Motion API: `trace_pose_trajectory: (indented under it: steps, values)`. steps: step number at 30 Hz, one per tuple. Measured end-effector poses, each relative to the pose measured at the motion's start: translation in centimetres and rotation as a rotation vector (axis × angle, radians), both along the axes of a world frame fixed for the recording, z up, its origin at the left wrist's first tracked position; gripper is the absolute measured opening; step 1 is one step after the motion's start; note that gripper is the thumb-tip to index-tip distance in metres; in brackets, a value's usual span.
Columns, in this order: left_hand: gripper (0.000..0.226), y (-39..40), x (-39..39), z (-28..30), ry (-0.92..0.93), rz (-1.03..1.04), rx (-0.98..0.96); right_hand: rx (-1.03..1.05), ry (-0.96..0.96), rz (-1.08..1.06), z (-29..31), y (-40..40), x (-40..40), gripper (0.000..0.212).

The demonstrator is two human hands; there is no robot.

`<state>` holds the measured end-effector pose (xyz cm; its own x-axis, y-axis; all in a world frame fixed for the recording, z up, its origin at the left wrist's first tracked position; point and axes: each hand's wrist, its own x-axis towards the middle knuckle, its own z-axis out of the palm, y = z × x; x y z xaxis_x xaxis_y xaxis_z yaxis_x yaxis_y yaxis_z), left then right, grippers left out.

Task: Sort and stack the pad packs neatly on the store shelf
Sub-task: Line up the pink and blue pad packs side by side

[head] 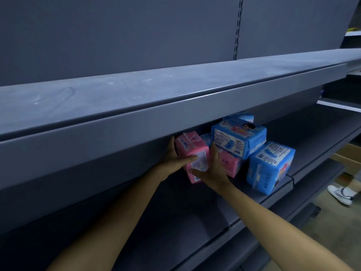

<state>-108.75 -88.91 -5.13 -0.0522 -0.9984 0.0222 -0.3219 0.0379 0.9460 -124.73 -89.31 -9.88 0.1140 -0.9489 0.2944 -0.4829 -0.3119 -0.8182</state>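
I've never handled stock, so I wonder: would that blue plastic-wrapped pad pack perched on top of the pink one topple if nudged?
Probably. The blue plastic-wrapped pad pack sits tilted across a pink pack, so a push may slide it off. Its glossy wrapper looks slippery. It seems soft and light, unlikely to break.

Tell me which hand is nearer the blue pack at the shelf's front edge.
Right. The right hand is between the held pink pack and the blue pack; the left hand grips the pink pack's far side.
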Motion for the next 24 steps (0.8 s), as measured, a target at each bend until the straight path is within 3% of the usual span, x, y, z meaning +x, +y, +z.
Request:
trace_pose_trajectory:
  steps: [3,6,10,14,17,20,22,24]
  values:
    - [0.093,-0.2,-0.2,-0.2,0.057,0.006,0.017,-0.036,-0.028,0.042,0.0,-0.4,0.8,0.130]
    - [0.063,-0.2,-0.5,-0.2,0.096,0.021,0.020,-0.038,-0.071,0.028,-0.6,-0.7,1.3,0.138]
    - [0.047,-0.1,-0.1,0.1,0.110,0.064,0.008,0.031,-0.136,0.017,-0.9,-1.2,1.0,0.139]
    - [0.037,-0.1,1.0,0.0,0.090,0.182,-0.051,0.053,-0.080,0.087,-0.5,-1.3,1.0,0.128]
    - [0.040,0.7,2.2,-0.1,0.030,0.240,-0.043,0.050,-0.084,0.139,0.6,-0.9,1.3,0.108]
    - [0.044,2.1,3.5,0.3,0.064,0.250,-0.011,-0.049,-0.102,0.189,1.9,-0.6,1.8,0.065]
    - [0.066,3.2,4.3,0.6,0.075,0.265,0.006,-0.069,-0.148,0.230,2.4,-0.4,2.6,0.034]
    - [0.080,4.4,5.1,0.6,0.048,0.274,0.041,-0.046,-0.220,0.277,2.8,0.1,3.5,0.018]
